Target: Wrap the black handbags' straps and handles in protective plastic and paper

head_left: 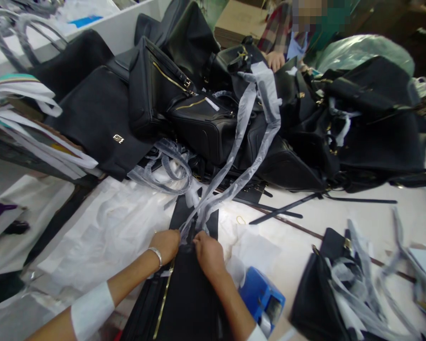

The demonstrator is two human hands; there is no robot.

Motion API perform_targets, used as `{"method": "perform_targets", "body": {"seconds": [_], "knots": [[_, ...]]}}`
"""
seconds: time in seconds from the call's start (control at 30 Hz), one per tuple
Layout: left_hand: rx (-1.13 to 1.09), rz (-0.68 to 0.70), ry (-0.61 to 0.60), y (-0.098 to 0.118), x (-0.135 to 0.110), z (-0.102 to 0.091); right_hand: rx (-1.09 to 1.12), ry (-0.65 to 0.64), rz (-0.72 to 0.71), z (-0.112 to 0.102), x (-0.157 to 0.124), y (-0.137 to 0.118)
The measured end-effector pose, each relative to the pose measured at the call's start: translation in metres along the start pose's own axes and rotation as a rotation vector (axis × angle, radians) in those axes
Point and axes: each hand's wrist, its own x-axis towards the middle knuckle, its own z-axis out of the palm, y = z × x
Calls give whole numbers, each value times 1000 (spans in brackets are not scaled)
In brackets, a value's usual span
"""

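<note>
Smooth black leather-look bag (193, 293) at six o'clock, boxy and flat-sided, with a gold-toned zip (164, 303) along its nine-o'clock side. Wrapped straps (268, 137), long, looped, sleeved in crinkled translucent film. Left hand (166, 245) and right hand (210, 255) at the bag's far part, just below the centre of view, fingers of both curled closed, gripping at the meeting of bag and straps; cannot tell strap from edge under the fingertips.

Points away from six toward twelve along its long axis, tipped slightly toward one, with the zip close to parallel. Straps stretched up toward one, over a slumped heap of black bags (199, 135) across ten to two.

Beneath, a pale table (294, 260), with crumpled white sheets (102, 227) at eight, a blue plastic object (252, 289) at five beside the right forearm, a smaller black bag (307, 298) at four. Beyond the heap, stacked cardboard (237, 21) at twelve, a co-worker's hand (276, 60) at one, a bulging clear plastic bag (369, 52) at two
</note>
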Motion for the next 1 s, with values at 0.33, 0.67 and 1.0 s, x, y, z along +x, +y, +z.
{"method": "perform_targets", "body": {"seconds": [0.33, 0.67, 1.0], "knots": [[-457, 155, 191, 25, -10, -17, 404, 169, 97, 0, 25, 38], [-628, 42, 291, 52, 24, 23, 540, 197, 98, 1, 12, 53], [-692, 23, 324, 43, 19, 24, 124, 239, -32, 0, 33, 23]]}}
